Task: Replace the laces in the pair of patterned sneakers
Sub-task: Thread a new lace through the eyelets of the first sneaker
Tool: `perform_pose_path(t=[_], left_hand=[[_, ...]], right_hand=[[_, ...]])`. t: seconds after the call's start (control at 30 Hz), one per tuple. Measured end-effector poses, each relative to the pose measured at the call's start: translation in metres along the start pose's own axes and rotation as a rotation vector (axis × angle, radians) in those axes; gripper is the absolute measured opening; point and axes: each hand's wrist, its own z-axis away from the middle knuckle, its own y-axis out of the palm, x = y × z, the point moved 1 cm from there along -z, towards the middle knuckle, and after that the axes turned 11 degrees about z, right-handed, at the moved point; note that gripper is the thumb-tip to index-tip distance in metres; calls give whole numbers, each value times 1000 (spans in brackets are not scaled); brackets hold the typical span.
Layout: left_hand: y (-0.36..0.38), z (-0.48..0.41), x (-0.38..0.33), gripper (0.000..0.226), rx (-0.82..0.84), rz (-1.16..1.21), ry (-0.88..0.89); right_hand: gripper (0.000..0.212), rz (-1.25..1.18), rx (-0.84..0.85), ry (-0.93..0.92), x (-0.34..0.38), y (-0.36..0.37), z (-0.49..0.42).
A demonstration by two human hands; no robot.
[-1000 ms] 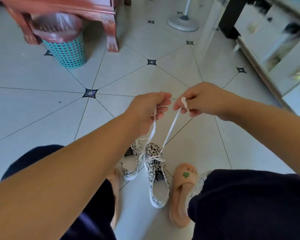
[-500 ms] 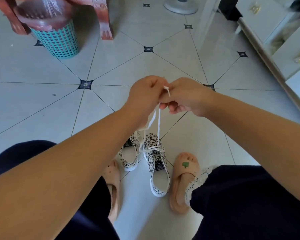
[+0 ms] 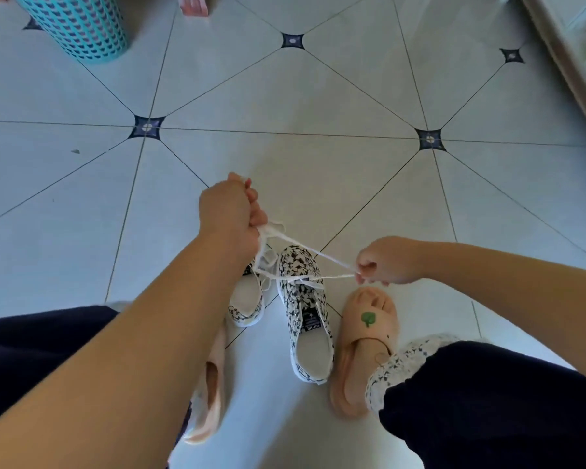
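Left hand is up above the shoes, fingers curled tight round a bunch of white lace, loose loops hanging out below the fist. Right hand is lower and off to the person's right, thumb and forefinger pinching the lace, other fingers curled in. One strand runs roughly straight between the two hands. A second strand goes from the right-hand pinch back to the full-view sneaker and crosses its eyelet area near the toe end; which eyelets it passes through, can't tell. That sneaker has a black-and-white pattern and sits on the tiled floor, toe pointing away from the person, dark label mid-shoe, pale insole exposed. Half-hidden sneaker is just beside it on the left-hand side, same pattern, its toe end covered by the left forearm and the lace bundle; laced or not, can't tell. Both sit between the two pink slippers the person wears. Right slipper has a green motif on the strap and is just beside the full-view sneaker; left slipper is mostly behind the left forearm. Dark trousers, patterned white cuff at the right ankle. Teal perforated basket is at top left, well apart from the shoes, with a reddish furniture leg near it. Cabinet base runs along the top right edge.
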Motion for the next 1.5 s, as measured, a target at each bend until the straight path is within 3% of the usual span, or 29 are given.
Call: perform_pose_path(t=[0.17,0.23,0.3,0.4,0.47,0.63,0.73,0.8,0.93,1.0,1.1,1.13,1.17,1.3,1.43,1.5], left_hand=[[-48,-35,48,29,-214,3,-96],[-62,-44,72,29,-269,-112,-141],[-72,-53,97,33,-256,-309,-174],[-79,-64,132,31,-193,-623,-143],[-84,-70,150,32,-142,-836,-88],[-88,-73,174,16,-54,-976,-99],[-90,-75,183,41,-36,-1051,-125],[-89,-78,187,46,-39,-1104,-103],[-90,-78,189,26,-48,-1128,6],[-93,-78,190,20,-58,-1099,11],[-95,-79,191,14,-75,-1036,-21],[-95,-79,192,14,-77,-1025,-21],[-95,-80,192,14,-78,-1017,-16],[-93,-80,192,12,-68,-1035,4],[-93,-80,192,10,-63,-1054,7],[-92,-79,191,10,-62,-1053,9]], right_hand=[[26,90,251,-190,-12,21,-18],[31,97,269,-198,-17,26,-35],[35,-20,173,-140,-21,27,-58],[22,-188,-124,-98,-14,22,-96],[19,-214,-209,-108,-3,23,-120],[13,-164,-216,-123,13,36,-167],[13,-46,-198,-178,20,38,-168],[13,52,-199,-194,24,39,-163],[14,247,-267,-215,31,49,-163],[10,-26,-250,-166,23,44,-164],[4,-1004,-146,-24,0,23,-154],[5,-1208,-139,4,-8,21,-152],[6,-1221,-144,11,-16,22,-151],[21,-614,-100,36,-23,44,-150],[29,-412,83,60,-11,60,-138],[31,-337,73,39,-5,64,-135]])
